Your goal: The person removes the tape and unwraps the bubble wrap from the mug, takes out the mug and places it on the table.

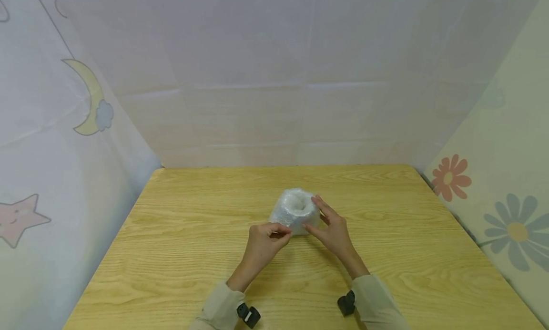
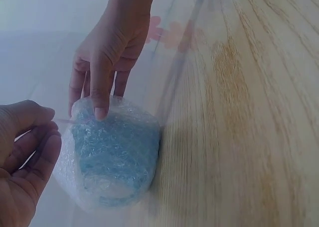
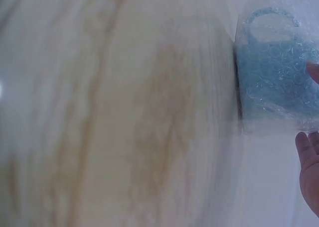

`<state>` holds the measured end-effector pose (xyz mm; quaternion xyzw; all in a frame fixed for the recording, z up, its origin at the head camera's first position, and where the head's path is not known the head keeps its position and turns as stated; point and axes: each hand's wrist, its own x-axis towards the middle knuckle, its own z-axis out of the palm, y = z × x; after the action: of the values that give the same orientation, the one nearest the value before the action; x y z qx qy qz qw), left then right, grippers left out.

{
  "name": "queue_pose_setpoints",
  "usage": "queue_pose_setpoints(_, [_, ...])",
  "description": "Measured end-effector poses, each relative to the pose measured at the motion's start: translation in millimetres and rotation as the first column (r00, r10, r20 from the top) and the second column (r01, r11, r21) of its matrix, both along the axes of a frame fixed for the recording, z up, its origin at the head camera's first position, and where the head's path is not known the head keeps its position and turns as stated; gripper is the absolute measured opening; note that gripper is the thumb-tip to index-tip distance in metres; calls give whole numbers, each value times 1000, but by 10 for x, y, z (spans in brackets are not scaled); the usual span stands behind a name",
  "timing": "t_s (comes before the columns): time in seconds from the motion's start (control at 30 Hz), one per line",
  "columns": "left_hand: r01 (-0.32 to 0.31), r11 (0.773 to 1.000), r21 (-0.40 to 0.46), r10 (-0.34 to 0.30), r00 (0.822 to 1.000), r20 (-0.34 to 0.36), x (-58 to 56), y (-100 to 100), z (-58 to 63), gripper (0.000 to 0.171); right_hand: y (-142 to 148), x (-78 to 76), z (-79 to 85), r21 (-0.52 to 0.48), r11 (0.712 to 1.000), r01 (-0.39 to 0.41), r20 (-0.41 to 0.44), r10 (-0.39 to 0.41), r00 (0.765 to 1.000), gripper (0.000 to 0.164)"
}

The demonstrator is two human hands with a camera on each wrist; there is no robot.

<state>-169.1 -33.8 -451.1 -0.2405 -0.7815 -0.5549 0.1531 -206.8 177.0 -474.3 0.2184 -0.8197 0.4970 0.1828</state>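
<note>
A bubble-wrapped bundle (image 1: 288, 213) stands on the wooden table, with a round hollow in its top. Through the wrap in the left wrist view, a blue item (image 2: 114, 150) shows, with a curved band like a handle at its lower end. My left hand (image 1: 265, 244) is at the bundle's near left, thumb and fingertips pinching the end of a thin clear strip (image 2: 67, 121) that runs to the wrap. From the right, my right hand (image 1: 333, 231) holds the bundle, thumb on the near side and fingers on the far right side. The right wrist view shows that thumb (image 3: 313, 70) against the wrap.
The wooden table (image 1: 180, 244) extends on every side of the bundle. A pale cloth backdrop (image 1: 257, 82) hangs behind its far edge, with printed cloth at left and right. Small black devices (image 1: 249, 315) are strapped at both wrists.
</note>
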Motion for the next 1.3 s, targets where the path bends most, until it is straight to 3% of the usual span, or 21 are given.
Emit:
queue_pose_setpoints(0.2, [-23,998,-60,19,998,-62,-2,-35,0,9,-64,125,245,26,999,-20,-3,20,1000,68])
queue_pose_setpoints(0.5, [-33,997,-69,29,998,-52,2,-80,28,9,53,-57,-52,47,999,-17,29,16,999,75])
queue_pose_setpoints(0.83, [-38,999,-37,36,998,-58,-44,-139,68,11,88,-50,28,40,999,-3,32,2,999,72])
queue_pose_setpoints(1.13, [-128,987,-99,106,974,-201,-119,-222,51,22,73,-25,89,10,1000,13,28,-14,1000,65])
queue_pose_setpoints(1.3, [-119,981,-152,84,972,-218,-153,-257,1,40,54,-6,112,-15,1000,4,23,-4,1000,60])
